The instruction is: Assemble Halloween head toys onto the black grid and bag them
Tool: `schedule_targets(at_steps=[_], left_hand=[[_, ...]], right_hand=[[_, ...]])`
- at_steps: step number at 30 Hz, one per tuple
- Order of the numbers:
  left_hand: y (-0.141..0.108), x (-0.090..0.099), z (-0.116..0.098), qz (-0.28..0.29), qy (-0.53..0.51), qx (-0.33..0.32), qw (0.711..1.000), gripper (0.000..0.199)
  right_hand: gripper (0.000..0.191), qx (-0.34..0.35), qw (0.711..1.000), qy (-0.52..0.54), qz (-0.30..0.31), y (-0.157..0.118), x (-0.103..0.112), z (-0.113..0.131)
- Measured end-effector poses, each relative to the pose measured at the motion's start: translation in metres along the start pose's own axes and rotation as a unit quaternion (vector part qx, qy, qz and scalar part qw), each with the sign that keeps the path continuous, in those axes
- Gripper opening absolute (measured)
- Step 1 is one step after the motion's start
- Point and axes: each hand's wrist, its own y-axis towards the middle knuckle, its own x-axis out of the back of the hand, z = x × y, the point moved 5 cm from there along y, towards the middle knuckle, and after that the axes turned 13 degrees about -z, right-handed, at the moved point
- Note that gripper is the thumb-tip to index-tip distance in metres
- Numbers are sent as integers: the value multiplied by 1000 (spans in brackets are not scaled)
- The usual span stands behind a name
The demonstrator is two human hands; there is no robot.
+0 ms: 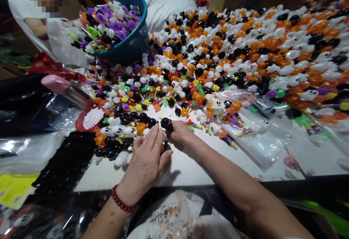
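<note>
The black toy (165, 123) is pinched in my right hand (180, 133) over the white surface (103, 177), just beside my left hand (148, 146), fingers together across the rows of toys (120, 131), though whether it grips any I can't tell, with a red basket (78, 122) beyond.

1. My left hand (147, 150) is held with its back upward, the fingers stretched forward close together and the thumb spread toward my right hand (180, 133).
2. My right hand is curled into a grip, its fingertips mostly hidden from me.
3. My left wrist (127, 192) runs nearly straight into the bare forearm.
4. My right arm (218, 170), bare too, slants inward, elbow bent.
5. My hands sit just beside each other.
</note>
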Motion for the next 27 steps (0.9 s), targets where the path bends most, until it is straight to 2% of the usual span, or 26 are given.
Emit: schedule_targets(at_steps=[5, 10, 14, 16, 18, 20, 22, 24, 27], left_hand=[[3, -1, 0, -17, -5, 2, 1000, 50], [2, 9, 3, -49, -29, 17, 998, 52], [-27, 31, 8, -112, -75, 71, 988, 52], [-53, 42, 12, -199, -94, 132, 966, 49], [-85, 50, 17, -309, -108, 221, 919, 50], [-114, 45, 23, -367, -142, 339, 855, 56], [-136, 27, 33, -351, -230, 481, 769, 61], [-146, 7, 41, -309, -324, 588, 674, 62], [-142, -13, 50, -278, -452, 664, 527, 68]], right_hand=[[19, 59, 992, -112, 15, -6, -4, 18], [21, 80, 990, -120, -5, -12, -11, 14], [22, 66, 994, -86, -29, -15, -11, 4], [21, 51, 995, -73, -32, -17, -11, 1], [22, 45, 997, -61, -31, -19, -10, 0], [22, 50, 997, -56, -32, -23, -10, 1], [21, 62, 995, -69, -33, -31, -13, 4], [19, 75, 993, -89, -37, -44, -18, 7], [16, 103, 991, -81, -29, -74, -26, 16]])
